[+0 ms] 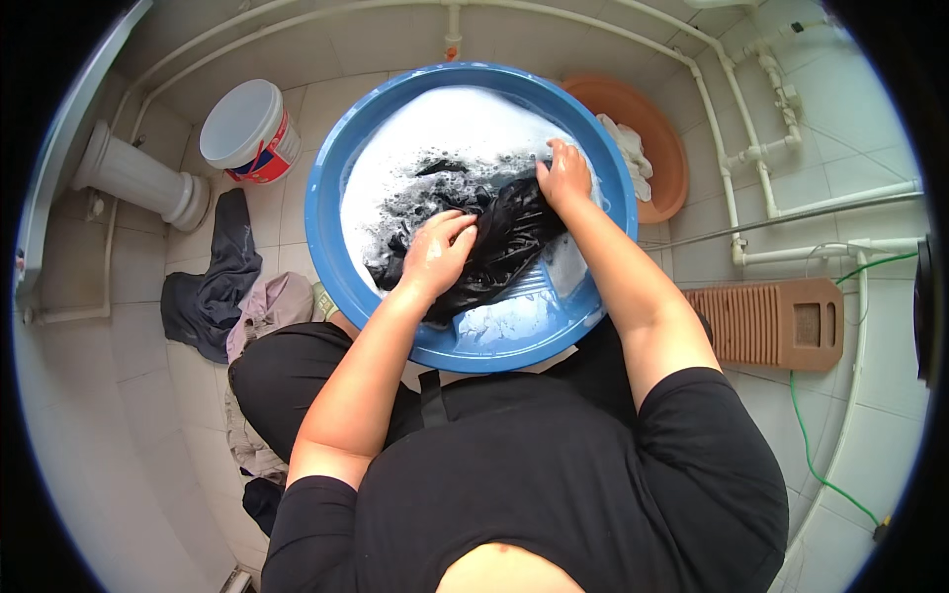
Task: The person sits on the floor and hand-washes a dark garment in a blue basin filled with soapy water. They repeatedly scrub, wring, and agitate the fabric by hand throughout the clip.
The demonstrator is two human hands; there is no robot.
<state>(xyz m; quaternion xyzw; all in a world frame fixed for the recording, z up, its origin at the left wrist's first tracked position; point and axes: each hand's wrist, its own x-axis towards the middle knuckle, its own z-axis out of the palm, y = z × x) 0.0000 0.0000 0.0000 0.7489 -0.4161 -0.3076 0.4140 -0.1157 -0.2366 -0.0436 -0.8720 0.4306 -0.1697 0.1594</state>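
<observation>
A round blue basin (326,222) in front of me holds white suds (445,114) and a soaked black garment (509,237). Its near side has a moulded ridged slope (534,284), partly covered by the wet cloth. My left hand (435,255) is closed on the garment's left part, fingers bent over the fabric and thumb a little apart. At the upper right end, my right hand (566,178) grips the cloth near the basin's right wall. Foam clings to both hands. More dark fabric shows through the bubbles to the left.
Behind the basin's right side stands an orange tub (672,148) with white cloth (630,158). A brown washboard (776,324) lies right, near a green cord (806,425). Left are a white bucket (242,128), dark clothing (222,282) and pink cloth (272,304). White pipes (727,128) line the walls.
</observation>
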